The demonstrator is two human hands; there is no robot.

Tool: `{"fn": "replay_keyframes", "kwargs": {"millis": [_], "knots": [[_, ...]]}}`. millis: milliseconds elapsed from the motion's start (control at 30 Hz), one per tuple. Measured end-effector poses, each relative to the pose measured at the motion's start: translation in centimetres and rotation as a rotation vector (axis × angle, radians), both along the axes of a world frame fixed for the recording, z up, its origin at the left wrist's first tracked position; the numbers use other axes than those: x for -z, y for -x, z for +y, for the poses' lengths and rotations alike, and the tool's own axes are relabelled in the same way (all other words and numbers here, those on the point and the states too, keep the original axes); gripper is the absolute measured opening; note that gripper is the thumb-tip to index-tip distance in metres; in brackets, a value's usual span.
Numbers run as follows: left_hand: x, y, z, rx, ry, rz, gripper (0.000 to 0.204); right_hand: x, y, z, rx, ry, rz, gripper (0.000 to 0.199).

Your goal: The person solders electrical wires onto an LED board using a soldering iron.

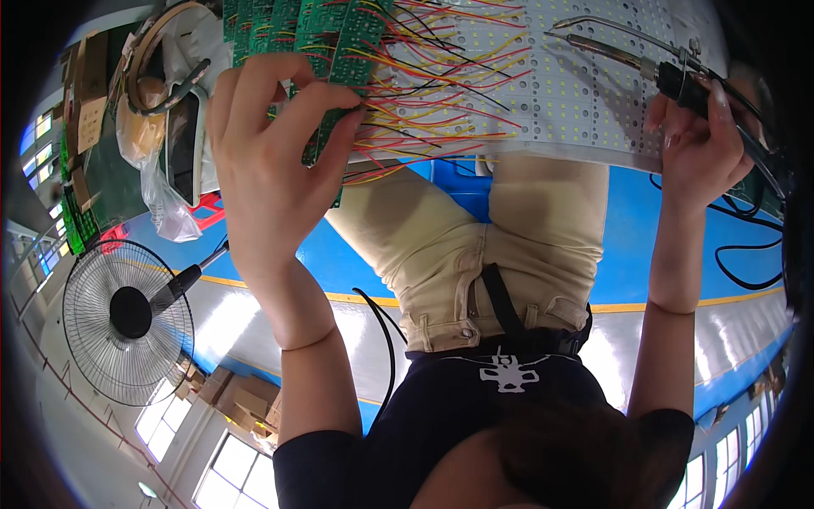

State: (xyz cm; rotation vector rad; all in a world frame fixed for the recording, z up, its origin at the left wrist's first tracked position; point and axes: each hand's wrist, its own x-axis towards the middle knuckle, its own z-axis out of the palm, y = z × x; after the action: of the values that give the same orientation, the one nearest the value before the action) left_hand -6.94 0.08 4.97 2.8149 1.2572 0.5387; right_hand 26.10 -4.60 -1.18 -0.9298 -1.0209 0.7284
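Boards: left hand (pixel 271 161) pinches green circuit boards (pixel 326 51); light, stiff, fragile wires (pixel 424 93), hold edges.
Iron: right hand (pixel 704 144) apparently grips soldering iron (pixel 627 55).

Left hand (pixel 271 161) clamps a stack of green rectangular circuit boards (pixel 339 42), fingers curled over their edge, thumb pressing beside a spray of thin red and yellow wires (pixel 432 102). Those wires fan away from the grip across a white sheet dotted with small LEDs (pixel 577 93). Right hand (pixel 704 144) wraps a black-handled soldering iron (pixel 627 55), its metal tip pointing over the sheet toward the wires. Well below the left grip stands a round wire-caged fan (pixel 127 331).
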Motion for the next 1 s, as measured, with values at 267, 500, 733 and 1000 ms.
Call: {"fn": "replay_keyframes", "kwargs": {"millis": [267,500,733,1000], "knots": [[-0.7,-1.1,0.9,0.094,0.147,0.037,0.026,-0.6,1.0,0.2,0.032,0.084,-0.039,0.020],[-1.3,-0.8,1.8,0.144,0.243,0.080,0.028,-0.7,1.0,0.0,0.003,0.072,-0.055,0.020],[-2.0,-0.1,1.9,0.173,0.385,0.030,0.026,-0.1,-0.3,-0.4,-0.041,0.050,-0.001,0.022],[-0.7,-2.6,1.6,0.307,0.369,-0.043,0.023,0.6,-0.2,-0.4,0.018,0.068,-0.023,0.025]]}}
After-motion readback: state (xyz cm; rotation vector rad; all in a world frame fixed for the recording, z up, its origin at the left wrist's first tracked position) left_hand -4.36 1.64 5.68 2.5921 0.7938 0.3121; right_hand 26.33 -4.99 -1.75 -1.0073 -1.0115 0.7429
